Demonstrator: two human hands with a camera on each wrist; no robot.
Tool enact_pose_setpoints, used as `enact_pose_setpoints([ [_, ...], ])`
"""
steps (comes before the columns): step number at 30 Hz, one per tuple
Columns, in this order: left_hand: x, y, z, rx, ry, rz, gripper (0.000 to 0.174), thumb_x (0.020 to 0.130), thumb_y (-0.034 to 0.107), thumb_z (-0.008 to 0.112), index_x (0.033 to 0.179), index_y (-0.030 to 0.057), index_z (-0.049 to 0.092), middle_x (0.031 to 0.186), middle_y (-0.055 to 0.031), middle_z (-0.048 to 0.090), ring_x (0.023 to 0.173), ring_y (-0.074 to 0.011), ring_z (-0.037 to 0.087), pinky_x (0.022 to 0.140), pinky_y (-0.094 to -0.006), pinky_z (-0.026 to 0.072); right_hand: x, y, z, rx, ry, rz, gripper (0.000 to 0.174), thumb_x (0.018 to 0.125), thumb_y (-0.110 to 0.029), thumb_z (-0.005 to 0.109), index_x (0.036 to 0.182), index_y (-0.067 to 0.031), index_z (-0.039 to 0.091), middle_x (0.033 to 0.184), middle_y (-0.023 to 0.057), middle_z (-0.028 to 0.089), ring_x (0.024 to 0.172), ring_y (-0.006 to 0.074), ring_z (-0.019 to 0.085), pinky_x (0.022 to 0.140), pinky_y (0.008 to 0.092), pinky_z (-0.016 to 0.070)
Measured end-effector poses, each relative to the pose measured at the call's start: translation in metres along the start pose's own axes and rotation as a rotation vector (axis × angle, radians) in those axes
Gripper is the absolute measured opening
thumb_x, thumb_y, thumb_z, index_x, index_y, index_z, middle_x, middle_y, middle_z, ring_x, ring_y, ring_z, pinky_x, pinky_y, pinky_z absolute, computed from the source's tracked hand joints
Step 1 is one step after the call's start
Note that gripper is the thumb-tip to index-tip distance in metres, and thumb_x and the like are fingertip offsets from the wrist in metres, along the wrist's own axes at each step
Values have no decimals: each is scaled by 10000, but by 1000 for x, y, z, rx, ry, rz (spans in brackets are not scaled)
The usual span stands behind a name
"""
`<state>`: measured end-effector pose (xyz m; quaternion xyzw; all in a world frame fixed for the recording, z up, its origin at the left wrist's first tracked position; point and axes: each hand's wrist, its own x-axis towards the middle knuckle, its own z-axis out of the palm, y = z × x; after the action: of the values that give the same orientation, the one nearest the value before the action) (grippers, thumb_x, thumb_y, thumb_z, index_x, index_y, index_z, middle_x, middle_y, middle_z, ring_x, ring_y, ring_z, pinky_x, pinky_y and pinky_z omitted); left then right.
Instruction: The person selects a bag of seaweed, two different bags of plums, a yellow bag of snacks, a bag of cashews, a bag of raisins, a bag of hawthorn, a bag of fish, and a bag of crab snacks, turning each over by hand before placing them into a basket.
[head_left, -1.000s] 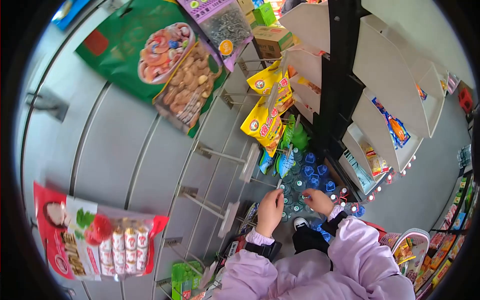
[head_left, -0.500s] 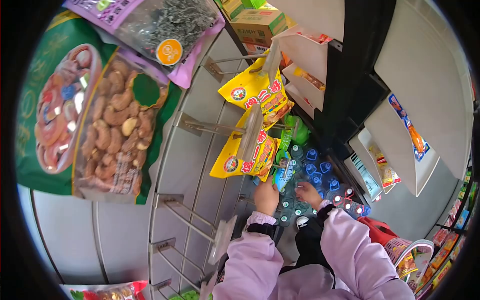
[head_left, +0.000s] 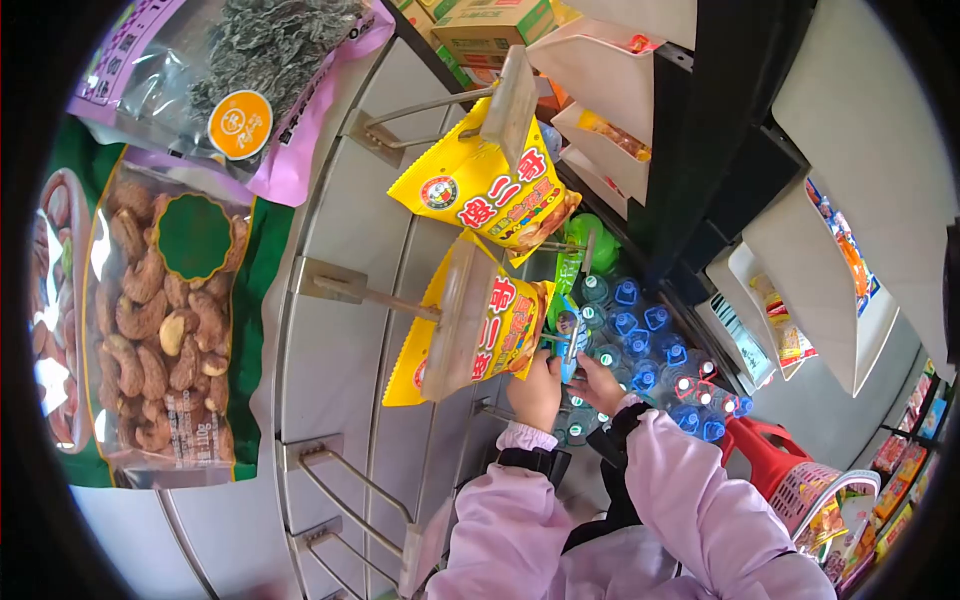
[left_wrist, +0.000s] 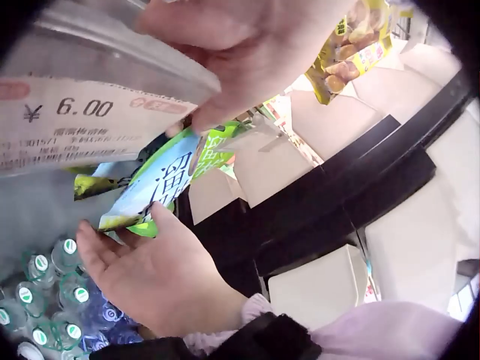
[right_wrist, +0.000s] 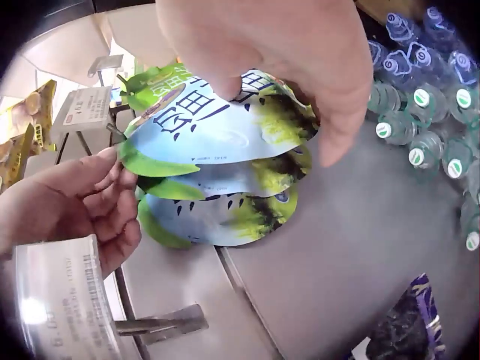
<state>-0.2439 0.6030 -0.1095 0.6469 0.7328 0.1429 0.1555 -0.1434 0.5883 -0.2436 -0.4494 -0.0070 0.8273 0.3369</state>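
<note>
My left hand point(head_left: 535, 393) pinches the hook-side edge of the front blue-and-green snack packet point(right_wrist: 217, 131), beside a display hook. From the other side my right hand point(head_left: 600, 385) grips the same packet, its thumb on the printed face and its fingers behind, as the left wrist view shows. More packets of the same kind point(right_wrist: 232, 217) hang stacked behind it in the right wrist view. Close to my left hand stands a clear price-tag holder point(left_wrist: 97, 112). Two yellow snack bags point(head_left: 495, 200) hang on hooks just above.
Bottles of water point(head_left: 640, 330) stand on the floor below. Bare metal hooks point(head_left: 350, 490) jut from the grey slatted wall point(head_left: 330, 400). A large cashew bag point(head_left: 165, 330) hangs at the left. White shelf trays point(head_left: 800, 250) and a red-handled basket point(head_left: 800, 490) are to the right.
Both hands have moved up to the blue-and-green packets and now hold the front one; a second ago they were apart, lower down. The view has come closer to the yellow bags.
</note>
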Motion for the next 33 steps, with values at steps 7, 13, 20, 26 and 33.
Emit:
enact_pose_setpoints([
  [7,-1,10,-11,-63,-60,-7,152,741,186,598,757,37,624,691,-126,595,615,-285,583,536,-364,443,-17,4,-5,121,-109,26,393,848,-429,492,1073,-109,455,946,46,523,831,173,530,748,315,429],
  [13,-10,24,-17,-101,-37,72,148,732,173,604,753,28,624,667,-131,580,591,-283,575,522,-360,439,-26,11,-6,251,-161,11,333,862,-403,481,1036,-119,483,912,38,531,818,174,540,731,307,437],
  [20,-19,5,3,-391,-133,-11,151,723,150,617,713,-1,613,645,-150,589,580,-272,586,526,-333,446,-39,18,-22,226,-103,-8,329,853,-398,499,1005,-106,493,946,46,503,830,189,538,748,316,430],
  [26,-28,9,0,-94,-227,127,167,704,167,610,675,3,605,647,-156,587,627,-315,583,552,-374,451,-59,33,-31,188,-19,-14,329,851,-394,502,1014,-108,487,917,55,513,789,188,539,714,320,436],
  [33,-45,32,-6,240,-214,358,132,664,170,555,597,63,595,607,-141,582,590,-301,573,878,-509,317,-89,54,-46,216,34,-21,341,862,-430,458,999,-119,485,892,57,523,809,194,540,720,314,442],
])
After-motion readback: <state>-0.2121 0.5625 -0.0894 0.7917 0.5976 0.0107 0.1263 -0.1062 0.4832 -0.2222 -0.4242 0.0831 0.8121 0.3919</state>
